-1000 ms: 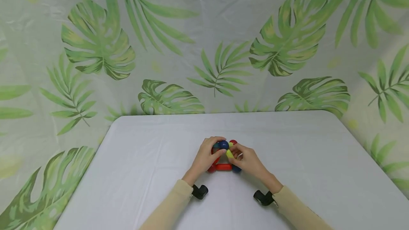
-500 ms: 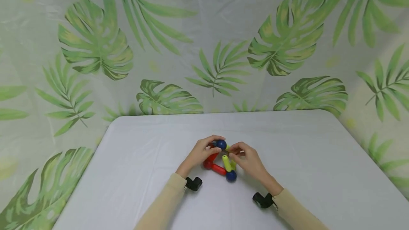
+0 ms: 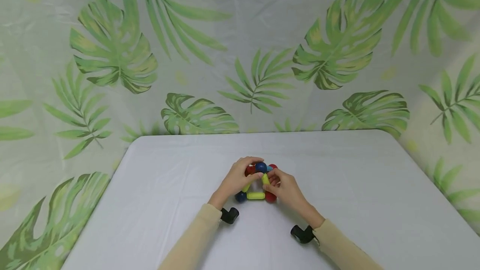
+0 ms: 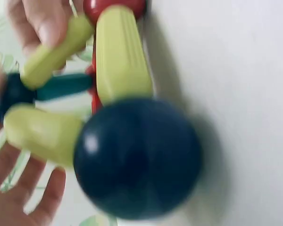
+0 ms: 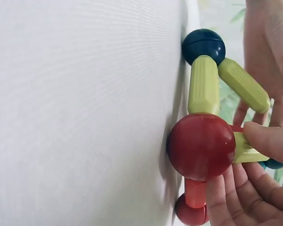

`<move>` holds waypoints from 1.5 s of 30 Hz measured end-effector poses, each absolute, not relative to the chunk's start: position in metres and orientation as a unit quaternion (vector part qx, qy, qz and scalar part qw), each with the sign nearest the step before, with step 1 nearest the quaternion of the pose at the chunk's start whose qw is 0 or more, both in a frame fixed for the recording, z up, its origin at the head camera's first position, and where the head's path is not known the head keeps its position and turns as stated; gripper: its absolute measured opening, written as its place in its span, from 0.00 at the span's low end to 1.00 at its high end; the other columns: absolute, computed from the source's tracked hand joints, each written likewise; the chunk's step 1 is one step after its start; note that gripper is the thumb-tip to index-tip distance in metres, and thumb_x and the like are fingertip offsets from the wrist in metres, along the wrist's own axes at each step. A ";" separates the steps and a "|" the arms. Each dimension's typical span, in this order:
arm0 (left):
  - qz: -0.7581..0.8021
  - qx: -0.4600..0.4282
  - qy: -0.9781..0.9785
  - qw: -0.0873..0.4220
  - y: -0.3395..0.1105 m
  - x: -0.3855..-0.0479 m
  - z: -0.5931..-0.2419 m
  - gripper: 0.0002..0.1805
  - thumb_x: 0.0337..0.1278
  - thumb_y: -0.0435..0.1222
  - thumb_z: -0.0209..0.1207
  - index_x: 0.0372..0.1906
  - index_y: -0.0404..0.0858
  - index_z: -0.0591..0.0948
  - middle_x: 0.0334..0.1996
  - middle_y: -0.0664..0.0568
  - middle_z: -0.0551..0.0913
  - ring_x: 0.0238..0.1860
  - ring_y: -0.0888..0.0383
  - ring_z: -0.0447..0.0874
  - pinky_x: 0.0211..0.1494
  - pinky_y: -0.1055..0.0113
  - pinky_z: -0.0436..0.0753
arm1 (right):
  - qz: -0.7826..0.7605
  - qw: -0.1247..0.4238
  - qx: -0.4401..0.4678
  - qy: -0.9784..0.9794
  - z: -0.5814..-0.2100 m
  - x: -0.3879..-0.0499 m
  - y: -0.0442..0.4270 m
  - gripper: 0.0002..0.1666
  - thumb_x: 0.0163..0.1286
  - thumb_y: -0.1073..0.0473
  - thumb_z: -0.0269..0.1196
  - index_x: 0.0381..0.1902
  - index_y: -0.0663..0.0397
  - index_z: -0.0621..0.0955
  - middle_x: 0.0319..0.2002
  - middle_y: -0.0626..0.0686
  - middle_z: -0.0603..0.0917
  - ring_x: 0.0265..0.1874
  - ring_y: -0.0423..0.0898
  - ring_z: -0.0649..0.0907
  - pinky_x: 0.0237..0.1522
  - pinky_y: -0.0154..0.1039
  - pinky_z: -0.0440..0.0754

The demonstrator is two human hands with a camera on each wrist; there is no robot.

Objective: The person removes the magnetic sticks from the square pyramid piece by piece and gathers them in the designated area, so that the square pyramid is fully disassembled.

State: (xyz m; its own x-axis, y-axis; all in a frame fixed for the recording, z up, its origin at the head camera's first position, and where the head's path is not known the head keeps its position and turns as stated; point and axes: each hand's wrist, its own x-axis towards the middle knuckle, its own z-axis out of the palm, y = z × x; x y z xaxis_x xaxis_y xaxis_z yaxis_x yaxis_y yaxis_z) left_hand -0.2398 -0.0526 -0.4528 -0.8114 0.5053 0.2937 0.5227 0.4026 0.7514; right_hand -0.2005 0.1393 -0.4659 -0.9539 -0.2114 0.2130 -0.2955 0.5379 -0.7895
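A magnetic ball-and-rod frame stands on the table in the head view. My left hand (image 3: pixel 236 176) holds the blue ball (image 3: pixel 261 167) at its top between thumb and fingers. My right hand (image 3: pixel 286 186) pinches a yellow-green rod (image 5: pixel 247 147) that rises from the front-right red ball (image 5: pixel 201 147). Along the front, another yellow-green rod (image 3: pixel 256 196) joins that red ball to a blue ball (image 4: pixel 139 157) at front left. From this blue ball leans a further yellow-green rod (image 5: pixel 245 85); its upper end looks free in the right wrist view. A teal rod (image 4: pixel 63 86) meets the top ball.
The frame stands near the middle of the white-covered table (image 3: pixel 180 166). Behind it hangs a leaf-patterned cloth (image 3: pixel 262 32). A black wrist camera (image 3: pixel 229 216) sits at the left wrist and another black camera (image 3: pixel 303 234) at the right.
The frame has turned: a blue ball moved from front right to front left, and a yellow-green rod replaces the red one at the front. The right hand now pinches a rod at the right side.
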 end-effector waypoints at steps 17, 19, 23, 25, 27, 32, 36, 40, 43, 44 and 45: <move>-0.526 -0.336 -0.780 -0.041 -0.052 -0.246 -0.453 0.20 0.63 0.34 0.58 0.59 0.36 0.77 0.54 0.44 0.80 0.53 0.48 0.79 0.57 0.54 0.76 | 0.479 0.080 0.127 -0.865 -0.464 -0.208 0.158 0.13 0.60 0.71 0.62 0.44 0.62 0.79 0.42 0.56 0.82 0.44 0.54 0.80 0.50 0.49 0.78; -0.529 -0.341 -0.775 -0.048 -0.052 -0.247 -0.453 0.20 0.63 0.33 0.57 0.60 0.36 0.76 0.55 0.44 0.79 0.55 0.48 0.77 0.59 0.53 0.74 | 0.460 0.072 0.140 -0.874 -0.466 -0.212 0.160 0.16 0.60 0.71 0.64 0.47 0.63 0.78 0.45 0.58 0.82 0.48 0.56 0.79 0.53 0.54 0.76; -0.518 -0.339 -0.784 -0.040 -0.051 -0.246 -0.452 0.19 0.66 0.32 0.55 0.61 0.36 0.75 0.57 0.45 0.77 0.58 0.50 0.75 0.62 0.54 0.71 | 0.437 0.041 0.172 -0.882 -0.472 -0.212 0.159 0.17 0.59 0.69 0.67 0.47 0.65 0.78 0.41 0.57 0.82 0.42 0.53 0.81 0.49 0.50 0.79; -0.503 -0.337 -0.796 -0.029 -0.050 -0.244 -0.451 0.20 0.66 0.34 0.56 0.61 0.36 0.75 0.57 0.46 0.77 0.58 0.52 0.75 0.61 0.56 0.72 | 0.440 0.042 0.176 -0.880 -0.473 -0.210 0.156 0.16 0.59 0.69 0.68 0.44 0.65 0.78 0.38 0.55 0.82 0.37 0.50 0.81 0.44 0.45 0.81; -0.486 -0.338 -0.806 -0.016 -0.049 -0.242 -0.449 0.20 0.64 0.36 0.58 0.60 0.36 0.75 0.55 0.47 0.76 0.56 0.53 0.75 0.59 0.58 0.74 | 0.441 0.049 0.175 -0.879 -0.474 -0.208 0.153 0.14 0.58 0.68 0.69 0.42 0.65 0.78 0.35 0.53 0.82 0.33 0.46 0.80 0.39 0.40 0.82; -0.488 -0.321 -0.812 -0.004 -0.047 -0.239 -0.444 0.20 0.61 0.38 0.61 0.56 0.36 0.76 0.51 0.49 0.79 0.52 0.55 0.77 0.56 0.61 0.76 | 0.428 0.063 0.175 -0.884 -0.471 -0.201 0.146 0.13 0.57 0.67 0.70 0.38 0.62 0.78 0.32 0.50 0.81 0.30 0.43 0.80 0.35 0.37 0.81; -0.509 -0.305 -0.805 -0.009 -0.054 -0.242 -0.444 0.19 0.62 0.37 0.61 0.55 0.34 0.77 0.49 0.47 0.81 0.52 0.51 0.78 0.56 0.55 0.76 | 0.403 0.061 0.207 -0.889 -0.467 -0.193 0.144 0.13 0.56 0.67 0.71 0.36 0.59 0.78 0.30 0.48 0.81 0.29 0.43 0.80 0.35 0.37 0.82; -0.513 -0.321 -0.796 -0.022 -0.058 -0.244 -0.449 0.19 0.59 0.38 0.63 0.53 0.34 0.77 0.47 0.47 0.82 0.51 0.51 0.79 0.56 0.57 0.76 | 0.422 0.012 0.209 -0.882 -0.461 -0.188 0.151 0.10 0.60 0.65 0.68 0.38 0.58 0.78 0.32 0.47 0.81 0.31 0.44 0.80 0.37 0.37 0.81; -0.512 -0.335 -0.791 -0.026 -0.057 -0.241 -0.448 0.19 0.57 0.38 0.64 0.51 0.34 0.78 0.46 0.48 0.82 0.49 0.54 0.80 0.56 0.61 0.76 | 0.462 -0.014 0.176 -0.869 -0.457 -0.191 0.157 0.07 0.64 0.65 0.63 0.39 0.59 0.79 0.34 0.49 0.81 0.35 0.46 0.80 0.39 0.38 0.81; -0.513 -0.335 -0.790 -0.025 -0.057 -0.240 -0.448 0.19 0.56 0.38 0.64 0.51 0.35 0.78 0.46 0.48 0.82 0.48 0.55 0.80 0.56 0.62 0.76 | 0.476 -0.011 0.165 -0.864 -0.457 -0.193 0.159 0.07 0.63 0.66 0.61 0.40 0.59 0.79 0.35 0.50 0.82 0.36 0.47 0.80 0.40 0.40 0.81; -0.514 -0.334 -0.790 -0.025 -0.056 -0.239 -0.449 0.18 0.56 0.37 0.65 0.50 0.36 0.79 0.45 0.49 0.82 0.48 0.56 0.80 0.56 0.63 0.76 | 0.488 -0.004 0.157 -0.859 -0.457 -0.196 0.159 0.08 0.63 0.67 0.61 0.41 0.60 0.79 0.37 0.51 0.82 0.38 0.49 0.81 0.41 0.41 0.81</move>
